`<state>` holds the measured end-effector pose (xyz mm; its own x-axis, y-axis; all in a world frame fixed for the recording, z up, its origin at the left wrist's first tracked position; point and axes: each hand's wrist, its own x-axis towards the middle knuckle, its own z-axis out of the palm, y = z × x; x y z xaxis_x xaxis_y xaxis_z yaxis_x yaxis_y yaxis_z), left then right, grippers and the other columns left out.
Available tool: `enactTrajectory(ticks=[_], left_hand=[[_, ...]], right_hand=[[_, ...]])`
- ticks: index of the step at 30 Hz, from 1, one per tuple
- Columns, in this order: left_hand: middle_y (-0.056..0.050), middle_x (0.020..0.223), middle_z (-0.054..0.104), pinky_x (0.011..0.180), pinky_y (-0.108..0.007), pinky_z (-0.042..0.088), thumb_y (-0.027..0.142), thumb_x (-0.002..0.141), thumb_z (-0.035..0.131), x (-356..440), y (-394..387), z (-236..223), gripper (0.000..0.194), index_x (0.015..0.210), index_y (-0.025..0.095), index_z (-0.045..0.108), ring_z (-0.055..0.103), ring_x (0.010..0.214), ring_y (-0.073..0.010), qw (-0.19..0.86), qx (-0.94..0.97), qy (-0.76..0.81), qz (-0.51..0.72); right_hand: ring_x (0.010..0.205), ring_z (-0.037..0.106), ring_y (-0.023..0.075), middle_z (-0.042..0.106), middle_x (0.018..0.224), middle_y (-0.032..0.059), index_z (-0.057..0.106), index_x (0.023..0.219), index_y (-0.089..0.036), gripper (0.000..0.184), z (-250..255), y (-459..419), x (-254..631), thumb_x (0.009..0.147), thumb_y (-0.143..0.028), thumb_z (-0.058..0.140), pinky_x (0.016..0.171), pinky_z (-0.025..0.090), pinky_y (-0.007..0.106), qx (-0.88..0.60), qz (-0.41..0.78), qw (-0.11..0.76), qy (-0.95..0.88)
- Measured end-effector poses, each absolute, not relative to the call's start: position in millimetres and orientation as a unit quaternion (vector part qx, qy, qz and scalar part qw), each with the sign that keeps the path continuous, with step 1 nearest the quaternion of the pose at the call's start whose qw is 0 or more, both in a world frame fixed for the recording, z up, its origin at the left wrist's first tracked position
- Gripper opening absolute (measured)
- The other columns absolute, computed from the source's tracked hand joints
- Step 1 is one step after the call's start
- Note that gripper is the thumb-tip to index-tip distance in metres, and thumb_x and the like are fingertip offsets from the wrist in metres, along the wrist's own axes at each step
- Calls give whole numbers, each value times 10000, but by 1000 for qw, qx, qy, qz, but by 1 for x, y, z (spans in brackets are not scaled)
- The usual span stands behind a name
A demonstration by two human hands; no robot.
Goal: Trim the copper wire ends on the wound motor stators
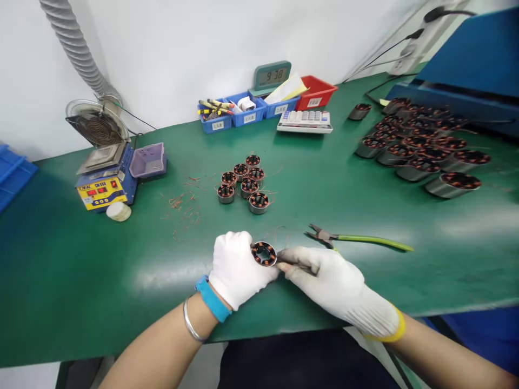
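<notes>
My left hand [239, 267], in a white glove, is wrapped round a motor stator [264, 254], a metal ring with copper windings and a dark inner face. The stator is held up with its open end towards me. My right hand [324, 278], gloved too, has thumb and fingers closed in a pinch at the stator's right edge. Something thin and dark shows between those fingers, too small to name. Just beyond the right hand lie green-handled cutting pliers [324, 235] on the green table. Loose copper wire ends [279, 231] stick up behind the held stator.
Several stators [249, 187] stand mid-table, with copper wire scraps [182, 202] to their left. A larger group of stators [417, 140] is at right. Along the back are blue bins [217, 125], a red bin [318, 97] and a calculator [304, 127]. A yellow-blue soldering unit [103, 189] stands left.
</notes>
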<state>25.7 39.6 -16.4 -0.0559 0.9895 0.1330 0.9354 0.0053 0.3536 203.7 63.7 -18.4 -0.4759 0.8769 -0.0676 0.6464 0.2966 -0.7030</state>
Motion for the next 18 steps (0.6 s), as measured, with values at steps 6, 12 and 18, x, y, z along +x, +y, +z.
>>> enactTrajectory(ticks=[6,12,18], left_hand=[[-78,764,628,745,-428,520,506,651,768,23,44,-13,375,745,206,564,649,815,-312,98,702,687,160],[-147,1184,659,818,-430,572,506,591,835,-15,47,0,819,1281,182,536,677,972,-279,533,603,517,291],[-97,879,690,466,-256,516,646,723,706,-11,41,-2,701,1180,129,585,692,563,-196,795,403,384,240]], right_hand=[[698,716,239,759,730,71,766,842,-222,325,-30,64,205,915,-322,466,623,505,316,-476,133,124,-861],[582,656,188,726,670,40,719,767,-217,332,-12,64,207,878,-359,440,563,500,294,-459,281,224,-813],[543,590,174,664,584,28,662,673,-230,281,15,56,210,834,-388,495,543,473,293,-450,354,270,-774]])
